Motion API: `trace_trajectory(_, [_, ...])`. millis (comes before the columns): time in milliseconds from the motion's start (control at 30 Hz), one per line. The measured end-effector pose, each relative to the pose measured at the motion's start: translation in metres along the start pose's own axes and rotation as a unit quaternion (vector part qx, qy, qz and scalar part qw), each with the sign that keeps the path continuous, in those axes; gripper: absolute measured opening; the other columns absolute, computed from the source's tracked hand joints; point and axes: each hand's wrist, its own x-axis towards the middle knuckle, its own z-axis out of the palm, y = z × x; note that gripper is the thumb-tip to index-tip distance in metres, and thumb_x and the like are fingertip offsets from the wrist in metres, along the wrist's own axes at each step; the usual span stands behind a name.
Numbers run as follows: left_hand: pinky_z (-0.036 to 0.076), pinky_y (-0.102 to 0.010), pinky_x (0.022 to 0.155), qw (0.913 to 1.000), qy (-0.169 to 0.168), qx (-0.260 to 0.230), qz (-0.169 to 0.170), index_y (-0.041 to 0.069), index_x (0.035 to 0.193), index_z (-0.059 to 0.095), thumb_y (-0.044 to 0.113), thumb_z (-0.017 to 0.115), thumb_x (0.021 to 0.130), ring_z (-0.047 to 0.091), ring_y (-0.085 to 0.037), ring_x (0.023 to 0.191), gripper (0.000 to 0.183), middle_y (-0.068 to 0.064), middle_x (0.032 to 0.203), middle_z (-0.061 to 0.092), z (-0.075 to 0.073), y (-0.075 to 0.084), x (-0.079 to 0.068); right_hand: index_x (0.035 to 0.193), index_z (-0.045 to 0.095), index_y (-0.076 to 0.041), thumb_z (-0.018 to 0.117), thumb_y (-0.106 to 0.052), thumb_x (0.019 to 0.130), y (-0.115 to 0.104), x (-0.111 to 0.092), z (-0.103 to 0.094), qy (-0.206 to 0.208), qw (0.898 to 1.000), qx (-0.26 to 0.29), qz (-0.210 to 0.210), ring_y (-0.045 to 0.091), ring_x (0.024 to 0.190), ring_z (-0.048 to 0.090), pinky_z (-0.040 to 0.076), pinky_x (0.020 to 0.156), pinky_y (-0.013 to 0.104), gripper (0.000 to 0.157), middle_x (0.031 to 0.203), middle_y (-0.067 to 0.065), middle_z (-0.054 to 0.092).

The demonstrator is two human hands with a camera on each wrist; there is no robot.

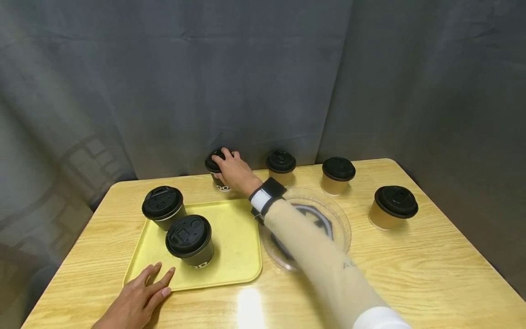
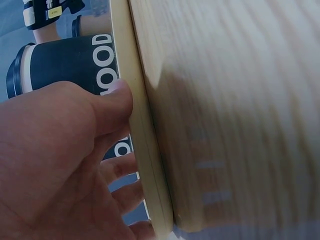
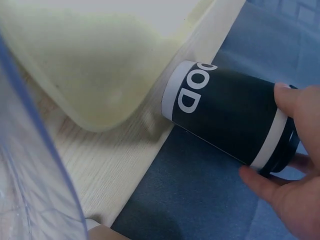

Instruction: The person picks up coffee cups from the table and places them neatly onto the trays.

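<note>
At the back of the table, my right hand [image 1: 235, 171] grips a dark paper coffee cup [image 3: 225, 110] around its black lid, fingertips on one side and thumb on the other. The cup stands upright behind a yellow tray [image 1: 234, 251], with white lettering on its side. Two more dark lidded cups are at the tray's left part: a rear cup [image 1: 163, 205] and a front cup [image 1: 190, 237]. My left hand [image 1: 133, 297] rests at the tray's near left corner, fingers spread and relaxed, with the thumb along the rim in the left wrist view.
Three brown cups with black lids line the right side: one at the back [image 1: 281, 167], a middle cup [image 1: 338, 176] and a nearer one [image 1: 386, 212]. A round clear plastic container [image 1: 343, 228] sits beside the tray, under my right forearm. A grey curtain [image 1: 246, 82] hangs behind the table.
</note>
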Motion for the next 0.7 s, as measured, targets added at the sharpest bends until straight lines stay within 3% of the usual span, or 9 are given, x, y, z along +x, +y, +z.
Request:
trace_trajectory(133, [0.055, -0.049, 0.080, 1.0000, 0.005, 0.003, -0.003, 0.015, 0.124, 0.069, 0.027, 0.071, 0.088, 0.063, -0.035, 0.108, 0.038, -0.021, 0.126, 0.060, 0.000, 0.003, -0.001, 0.146, 0.041, -0.022, 0.055, -0.040, 0.098, -0.002, 0.000, 0.002, 0.014, 1.000, -0.002, 0.000, 0.041, 0.131, 0.044, 0.058, 0.085, 0.040, 0.053, 0.154, 0.014, 0.031])
trace_trajectory(333, [0.055, -0.049, 0.077, 0.9983, 0.049, 0.015, 0.027, 0.015, 0.121, 0.070, 0.028, 0.071, 0.087, 0.064, -0.033, 0.105, 0.037, -0.019, 0.123, 0.061, 0.003, 0.006, 0.001, 0.143, 0.044, -0.020, 0.060, -0.038, 0.096, 0.001, -0.002, 0.001, 0.029, 1.000, -0.003, 0.009, 0.041, 0.127, 0.047, 0.059, 0.079, 0.038, 0.052, 0.152, 0.014, 0.033])
trace_trajectory(700, [0.052, -0.055, 0.082, 0.9998, 0.018, -0.008, 0.005, 0.017, 0.126, 0.068, 0.029, 0.066, 0.092, 0.061, -0.038, 0.110, 0.036, -0.020, 0.127, 0.059, -0.001, 0.012, 0.004, 0.139, 0.048, -0.017, 0.061, -0.033, 0.096, 0.009, -0.006, -0.001, 0.053, 0.999, 0.000, -0.007, 0.045, 0.123, 0.049, 0.060, 0.075, 0.036, 0.048, 0.149, 0.018, 0.036])
